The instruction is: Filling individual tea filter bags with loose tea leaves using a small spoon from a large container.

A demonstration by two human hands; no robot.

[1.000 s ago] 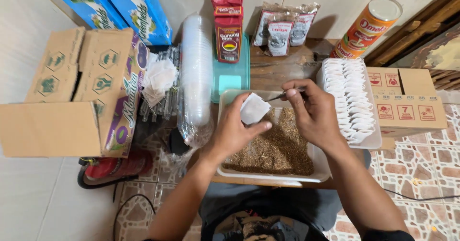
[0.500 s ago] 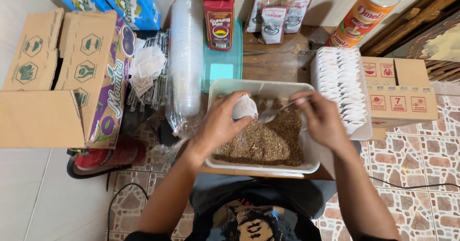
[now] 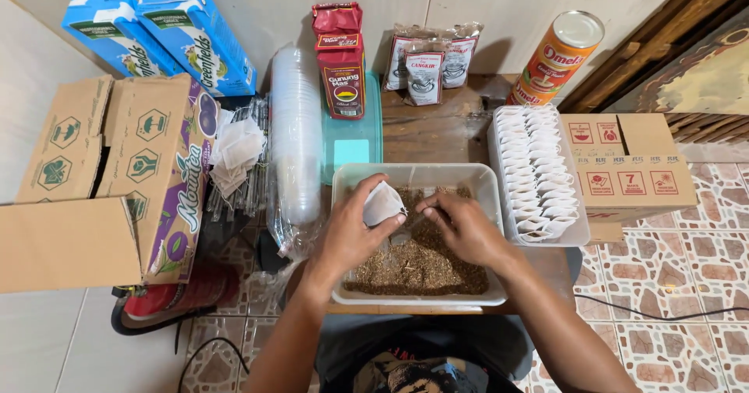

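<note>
Over the white rectangular plastic tub [image 3: 490, 206] of loose brown tea leaves [image 3: 421, 264], the left hand [image 3: 351, 233] pinches a small white paper filter bag [image 3: 382, 203] by its upper edge, thumb on one side and fingers behind, so this grip is closed on the bag and holds it just above the leaves. The right hand [image 3: 464, 227] is curled with its fingertips together beside the bag's mouth; something thin may sit between them, but it is too small to tell, so whether that grip holds anything I cannot tell. The bag looks very light, soft and easily crumpled, likely to tear or collapse under a hard squeeze, so a gentle pinch at the rim, which keeps the mouth open, seems the soundest hold. The leaves are dry and loose and would spill if the bag tips. Right of the tub, a white tray [image 3: 580, 235] carries a row of similar bags [image 3: 534, 170] packed upright. Left of it lies a stack of clear plastic cups [image 3: 296, 143] in a sleeve, with empty bags [image 3: 238, 147] heaped beyond. A wooden tabletop [image 3: 437, 131] carries the tub.
</note>
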